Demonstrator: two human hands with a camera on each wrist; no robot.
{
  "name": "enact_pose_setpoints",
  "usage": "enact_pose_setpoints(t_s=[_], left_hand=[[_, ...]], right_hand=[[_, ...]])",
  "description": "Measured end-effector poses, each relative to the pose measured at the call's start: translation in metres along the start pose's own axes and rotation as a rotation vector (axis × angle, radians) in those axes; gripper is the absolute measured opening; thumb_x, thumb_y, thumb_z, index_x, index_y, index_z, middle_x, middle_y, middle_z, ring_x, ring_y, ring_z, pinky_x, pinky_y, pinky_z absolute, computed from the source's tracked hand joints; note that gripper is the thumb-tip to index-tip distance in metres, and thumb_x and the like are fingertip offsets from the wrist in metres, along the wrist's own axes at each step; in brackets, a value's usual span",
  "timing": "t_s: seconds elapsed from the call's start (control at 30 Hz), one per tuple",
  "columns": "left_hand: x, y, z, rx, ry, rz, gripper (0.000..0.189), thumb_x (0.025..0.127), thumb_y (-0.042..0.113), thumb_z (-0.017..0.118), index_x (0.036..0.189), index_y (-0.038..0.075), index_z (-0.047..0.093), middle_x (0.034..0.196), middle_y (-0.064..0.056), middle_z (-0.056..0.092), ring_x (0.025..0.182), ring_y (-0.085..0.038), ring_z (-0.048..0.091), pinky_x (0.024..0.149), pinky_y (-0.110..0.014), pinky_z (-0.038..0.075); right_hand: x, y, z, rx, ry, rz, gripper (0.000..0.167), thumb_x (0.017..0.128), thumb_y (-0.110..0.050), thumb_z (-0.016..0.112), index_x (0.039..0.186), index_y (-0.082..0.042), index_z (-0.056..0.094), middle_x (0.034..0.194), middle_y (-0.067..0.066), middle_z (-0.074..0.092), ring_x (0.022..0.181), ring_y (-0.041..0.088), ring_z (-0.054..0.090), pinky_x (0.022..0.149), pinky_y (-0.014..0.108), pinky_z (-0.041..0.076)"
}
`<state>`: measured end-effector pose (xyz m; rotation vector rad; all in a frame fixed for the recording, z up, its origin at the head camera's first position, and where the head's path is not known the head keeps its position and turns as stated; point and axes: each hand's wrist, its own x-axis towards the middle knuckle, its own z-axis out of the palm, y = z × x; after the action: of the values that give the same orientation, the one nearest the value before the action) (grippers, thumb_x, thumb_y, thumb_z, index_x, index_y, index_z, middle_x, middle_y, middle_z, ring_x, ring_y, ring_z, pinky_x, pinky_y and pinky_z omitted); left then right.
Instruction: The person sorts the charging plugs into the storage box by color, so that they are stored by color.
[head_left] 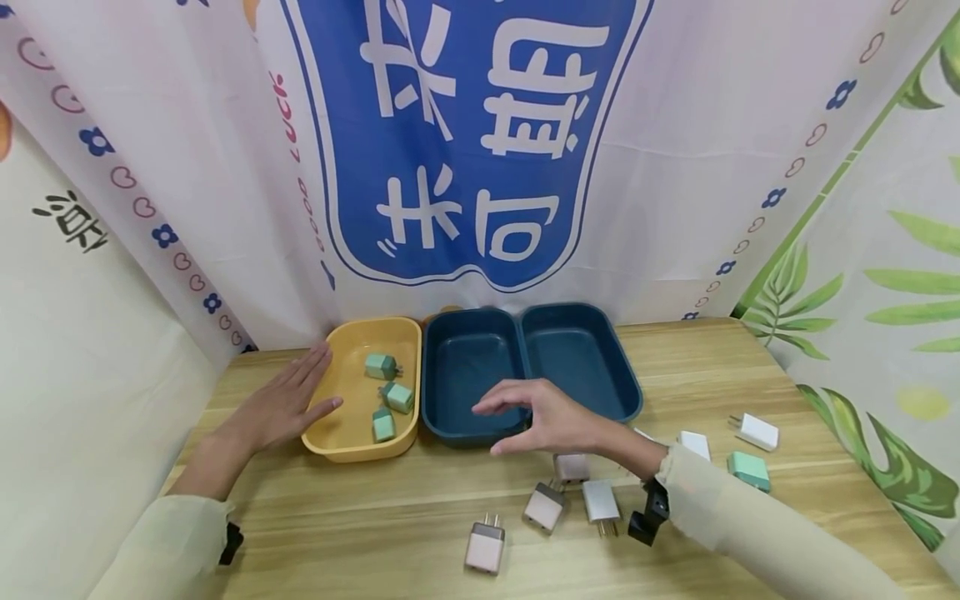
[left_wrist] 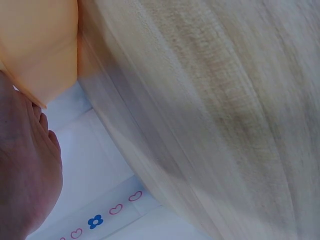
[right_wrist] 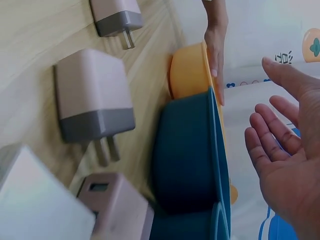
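In the head view, "GOOD LUCK" runs upward in red on the curtain (head_left: pixel 285 250), beside large white Chinese characters, 可 and 期 among them. The left hand (head_left: pixel 281 408) lies along the left rim of a yellow tray (head_left: pixel 367 454), fingers straight, thumb reaching inward. Of three green chargers (head_left: pixel 397 397) in that tray, the far one points its prongs right, the middle one left, the near one away from the person. The right hand (head_left: pixel 543 414) hovers above the near edge of a two-part blue container (head_left: pixel 456 438), fingers bent loosely, holding nothing. On the table (head_left: pixel 360 533), nearer the person, lie pink chargers (head_left: pixel 485 550), the nearest lengthwise with prongs away; a silver charger (head_left: pixel 600 502) beside them points its prongs toward the person.

In the left wrist view, the left hand's fingers rest against the yellow tray's edge, their tips partly hidden.

In the right wrist view, the right hand's palm shows, fingers apart, clear of the pink chargers.
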<state>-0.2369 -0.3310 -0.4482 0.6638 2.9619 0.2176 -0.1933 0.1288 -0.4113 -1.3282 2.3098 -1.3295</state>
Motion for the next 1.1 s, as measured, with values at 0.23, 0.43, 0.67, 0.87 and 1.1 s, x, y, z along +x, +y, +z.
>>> enact_pose_setpoints(t_s=[0.23,0.43,0.67,0.87,1.1], left_hand=[[0.000,-0.001,0.001,-0.010,-0.007,-0.012,0.092,0.110,0.060,0.041,0.169,0.000,0.004,0.177,-0.020,0.000,0.163,-0.042,0.005,0.131,-0.059,0.013],[0.001,-0.002,0.004,-0.005,-0.012,-0.015,0.093,0.110,0.061,0.040,0.169,0.000,0.004,0.177,-0.020,-0.001,0.163,-0.042,0.005,0.131,-0.060,0.013],[0.002,-0.001,0.002,-0.008,-0.008,-0.009,0.092,0.110,0.060,0.041,0.169,0.000,0.004,0.177,-0.020,-0.001,0.163,-0.042,0.005,0.131,-0.058,0.011],[0.001,-0.001,0.001,-0.018,0.000,-0.002,0.091,0.111,0.058,0.041,0.169,0.000,0.003,0.177,-0.020,0.000,0.163,-0.041,0.005,0.133,-0.055,0.009],[0.001,-0.001,0.001,-0.017,0.000,0.000,0.090,0.111,0.058,0.040,0.169,0.001,0.002,0.178,-0.019,-0.002,0.163,-0.041,0.004,0.133,-0.054,0.007]], right_hand=[[-0.020,0.005,-0.009,0.016,0.019,-0.028,0.046,0.089,-0.018,0.088,0.132,-0.011,0.073,0.129,0.008,0.072,0.114,0.032,0.070,0.098,0.045,0.060],[-0.042,0.008,-0.021,0.023,0.054,-0.019,0.045,0.090,-0.015,0.087,0.132,-0.013,0.074,0.128,0.009,0.073,0.114,0.026,0.070,0.099,0.039,0.060],[-0.067,0.010,-0.033,0.014,0.098,-0.017,0.046,0.087,-0.008,0.088,0.131,-0.011,0.074,0.129,0.005,0.073,0.119,0.020,0.068,0.101,0.038,0.059],[-0.084,0.012,-0.043,-0.020,0.090,-0.022,0.047,0.086,-0.008,0.089,0.131,-0.009,0.074,0.128,0.008,0.073,0.118,0.022,0.068,0.101,0.035,0.059],[-0.106,0.014,-0.056,-0.022,0.084,0.073,0.048,0.086,-0.005,0.088,0.132,-0.008,0.073,0.131,0.001,0.071,0.123,0.019,0.066,0.102,0.033,0.058]])
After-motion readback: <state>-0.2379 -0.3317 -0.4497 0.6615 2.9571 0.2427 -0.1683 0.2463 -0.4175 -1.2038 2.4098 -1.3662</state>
